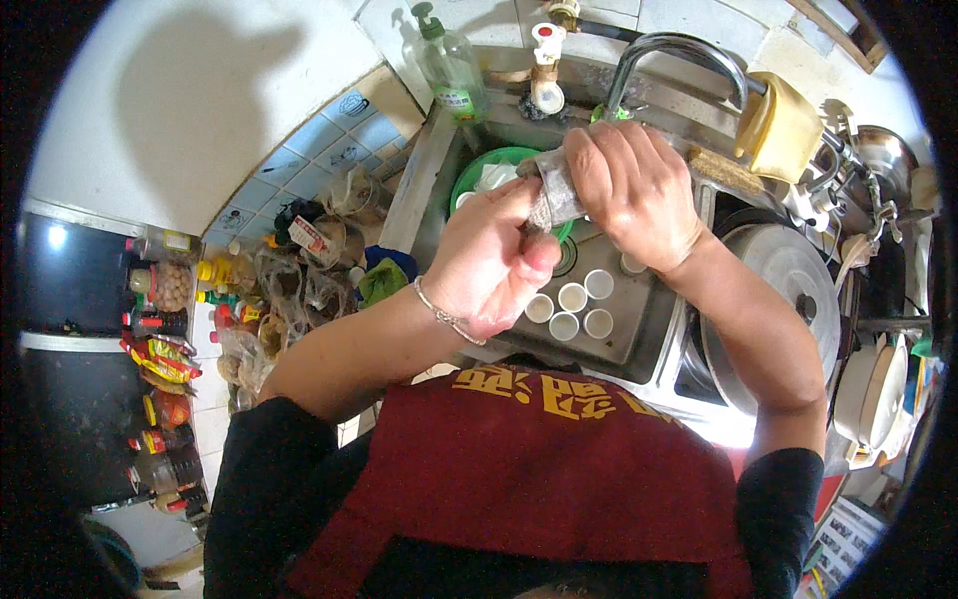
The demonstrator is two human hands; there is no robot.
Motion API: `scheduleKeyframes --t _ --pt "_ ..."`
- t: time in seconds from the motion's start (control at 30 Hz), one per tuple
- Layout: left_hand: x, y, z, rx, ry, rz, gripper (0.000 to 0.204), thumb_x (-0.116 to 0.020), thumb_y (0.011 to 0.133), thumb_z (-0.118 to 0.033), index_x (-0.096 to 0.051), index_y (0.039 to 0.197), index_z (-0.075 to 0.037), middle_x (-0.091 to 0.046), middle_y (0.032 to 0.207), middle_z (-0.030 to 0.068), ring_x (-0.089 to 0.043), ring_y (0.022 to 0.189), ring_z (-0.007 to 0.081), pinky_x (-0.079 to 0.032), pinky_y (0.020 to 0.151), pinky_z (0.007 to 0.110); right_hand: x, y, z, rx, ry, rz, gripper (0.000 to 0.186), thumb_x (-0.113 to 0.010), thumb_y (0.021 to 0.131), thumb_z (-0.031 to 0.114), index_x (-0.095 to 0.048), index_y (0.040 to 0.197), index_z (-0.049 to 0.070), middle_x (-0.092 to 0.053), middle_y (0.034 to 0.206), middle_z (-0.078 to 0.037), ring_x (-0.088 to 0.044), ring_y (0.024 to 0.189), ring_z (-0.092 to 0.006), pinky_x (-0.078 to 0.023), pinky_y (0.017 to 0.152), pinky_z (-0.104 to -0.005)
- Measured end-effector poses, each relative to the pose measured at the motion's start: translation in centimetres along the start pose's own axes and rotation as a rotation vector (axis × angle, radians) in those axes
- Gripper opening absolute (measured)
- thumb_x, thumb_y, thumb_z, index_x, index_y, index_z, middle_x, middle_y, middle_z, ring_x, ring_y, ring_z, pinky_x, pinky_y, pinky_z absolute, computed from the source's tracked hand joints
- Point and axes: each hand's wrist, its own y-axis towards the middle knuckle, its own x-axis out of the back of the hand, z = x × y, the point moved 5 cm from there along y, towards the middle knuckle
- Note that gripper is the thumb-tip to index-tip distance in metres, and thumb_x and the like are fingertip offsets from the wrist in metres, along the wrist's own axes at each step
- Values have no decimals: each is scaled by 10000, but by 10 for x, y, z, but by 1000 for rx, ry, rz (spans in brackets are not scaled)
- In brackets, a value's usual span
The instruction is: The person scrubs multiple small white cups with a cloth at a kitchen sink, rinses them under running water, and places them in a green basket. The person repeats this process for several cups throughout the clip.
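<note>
Greyish cup (563,187) over the sink (639,314), toward its back edge: right hand (635,190) wraps it, left hand (486,255) pinches a scrubber (540,213) against it; if slippery, it could fall onto white cups (572,298).

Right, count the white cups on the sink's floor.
6. Five form a cluster: left cup, back-middle cup, back-right cup, front-middle cup, front-right cup. The last cup is farther back, partly behind the right hand. Others may be hidden.

Hands (631,188) grip something greyish (559,185); cups (572,298) stand below.
</note>
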Motion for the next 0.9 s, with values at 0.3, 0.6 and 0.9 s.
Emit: scheduleKeyframes --t 0.3,0.6,0.9 --pt "-31 -11 -48 -228 1572 487 90 -541 917 -22 -606 871 22 -658 737 96 -693 573 218 -528 474 296 2 6 10 -488 743 684 395 -728 609 -3 -592 980 -1 -673 823 -177 -668 753 -374 -544 717 -384" --pt "-73 -63 -55 -1430 2156 1811 134 -627 693 -247 -601 704 -116 -600 698 66 -690 798 300 -507 523 335 5 2 61 -580 1984 1164 564 -790 484 13 -629 1024 -6 -662 881 -64 -621 821 -184 -506 736 -298" --pt "-30 -27 -46 -678 2188 1137 135 -635 821 -170 -630 907 -66 -652 744 84 -683 634 202 -545 534 349 -8 1 37 -579 1184 932 324 -695 576 0 -620 891 -24 -659 724 -183 -686 703 -292 -550 692 -385"
